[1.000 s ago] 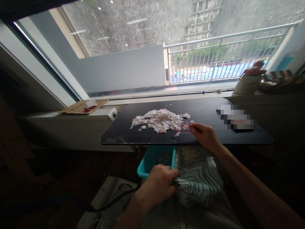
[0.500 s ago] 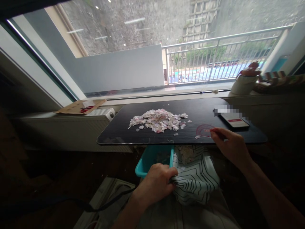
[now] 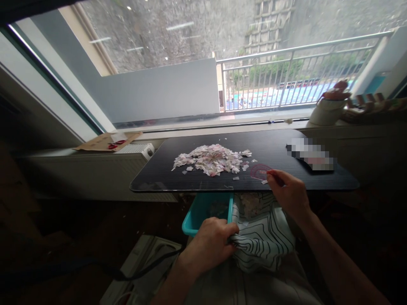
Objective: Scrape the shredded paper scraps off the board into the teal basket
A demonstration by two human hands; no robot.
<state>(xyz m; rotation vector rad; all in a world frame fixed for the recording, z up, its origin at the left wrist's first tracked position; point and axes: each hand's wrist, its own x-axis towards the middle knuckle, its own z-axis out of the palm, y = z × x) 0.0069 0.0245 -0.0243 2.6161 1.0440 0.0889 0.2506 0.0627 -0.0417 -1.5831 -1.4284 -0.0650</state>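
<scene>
My right hand (image 3: 291, 192) pinches a clear red protractor (image 3: 258, 171) just above the front edge of a black tabletop (image 3: 159, 171). Left of it lies a heap of torn paper scraps (image 3: 211, 160), with a few loose bits close to the protractor. Below the tabletop, my left hand (image 3: 212, 241) is closed on the gathered edge of a striped cloth (image 3: 265, 243). Paper scraps (image 3: 250, 204) lie in the cloth's opening under the table edge. Next to my left hand stands a teal bin (image 3: 191, 222), its contents dim.
A partly blurred phone (image 3: 318, 168) lies at the tabletop's right. Behind are a window sill with a white container (image 3: 329, 111) and, to the left, a radiator (image 3: 104, 169) under a brown paper envelope (image 3: 98, 142). A pale box-like object (image 3: 140, 262) is low at left.
My right hand has moved left with the protractor, bringing it nearer the paper heap. My left hand keeps its grip on the cloth in about the same place.
</scene>
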